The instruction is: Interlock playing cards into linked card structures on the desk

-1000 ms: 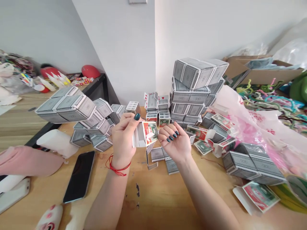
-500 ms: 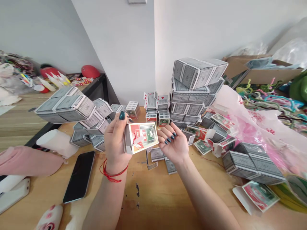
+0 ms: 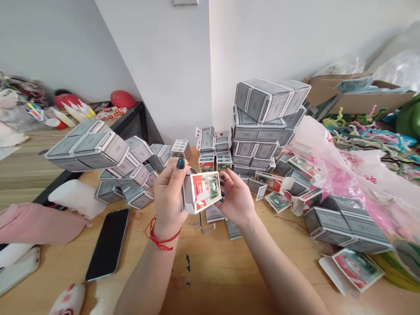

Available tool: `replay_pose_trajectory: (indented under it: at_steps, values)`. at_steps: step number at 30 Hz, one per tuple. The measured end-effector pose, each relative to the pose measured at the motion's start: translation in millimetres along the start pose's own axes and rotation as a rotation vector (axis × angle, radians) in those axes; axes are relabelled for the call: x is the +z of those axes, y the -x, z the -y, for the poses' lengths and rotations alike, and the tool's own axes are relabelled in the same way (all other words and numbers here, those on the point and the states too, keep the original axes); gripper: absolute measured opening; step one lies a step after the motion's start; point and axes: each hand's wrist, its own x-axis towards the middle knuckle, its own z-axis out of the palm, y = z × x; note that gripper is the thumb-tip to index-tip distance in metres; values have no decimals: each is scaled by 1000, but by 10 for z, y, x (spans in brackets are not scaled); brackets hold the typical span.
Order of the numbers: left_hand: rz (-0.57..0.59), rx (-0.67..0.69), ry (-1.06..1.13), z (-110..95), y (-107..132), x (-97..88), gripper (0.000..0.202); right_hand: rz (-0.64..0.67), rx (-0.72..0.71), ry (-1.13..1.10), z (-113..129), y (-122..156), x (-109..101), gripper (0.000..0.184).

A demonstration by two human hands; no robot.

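A small red, green and white card box [image 3: 204, 191] is held between both hands above the wooden table [image 3: 213, 271]. My left hand [image 3: 169, 197] grips its left end, thumb up on top. My right hand [image 3: 235, 199] has its fingers curled round the box's right end. Under the hands lie a few grey-backed card packs [image 3: 215, 213] and an open box flap. Directly behind stands a tall stack of grey packs [image 3: 265, 122].
A leaning pile of grey packs [image 3: 98, 153] sits left, a black phone [image 3: 109, 243] lies near the left forearm. Loose red-green boxes [image 3: 356, 267] and a pink plastic bag [image 3: 354, 175] fill the right. A pink sleeve [image 3: 36, 223] rests at the far left edge.
My right hand has closed onto the right end of the box, which it was only near before. The box has turned and sunk slightly with the left hand.
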Motion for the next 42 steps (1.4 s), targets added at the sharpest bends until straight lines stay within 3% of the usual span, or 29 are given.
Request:
replay_pose_trajectory:
  at_steps: [3, 8, 12, 17, 21, 26, 28, 31, 36, 38, 42]
  values:
    - [-2, -64, -3, 43, 7, 22, 27, -35, 53, 56, -43, -3, 26, 21]
    - [9, -211, -18, 187, 18, 44, 22, -183, 22, 250, -145, -51, -27, 22]
    - [47, -235, -21, 240, 27, 59, 23, -186, 31, 303, -167, -80, -57, 27]
    - [185, -207, -79, 177, 31, 83, 22, -202, -189, 410, -104, -76, -78, 31]
    - [315, -262, -78, 156, 44, 90, 13, -200, -373, 535, -16, -57, -143, 31]
    - [355, -345, -120, 239, 57, 60, 13, -200, -524, 673, 92, -31, -186, 31]
    - [332, -291, -205, 274, 51, 50, 17, -227, -579, 729, 130, -28, -198, 29]
    - [242, -93, -383, 289, 31, 36, 17, -306, -664, 754, 179, -38, -222, 29]
    - [151, 280, -607, 227, -5, -8, 14, -453, -673, 546, 257, -84, -276, 36]
    - [233, 354, -703, 189, -5, -17, 15, -488, -630, 446, 288, -101, -301, 38]
    - [518, 395, -895, 149, 21, -2, 17, -523, -554, 359, 325, -122, -348, 38]
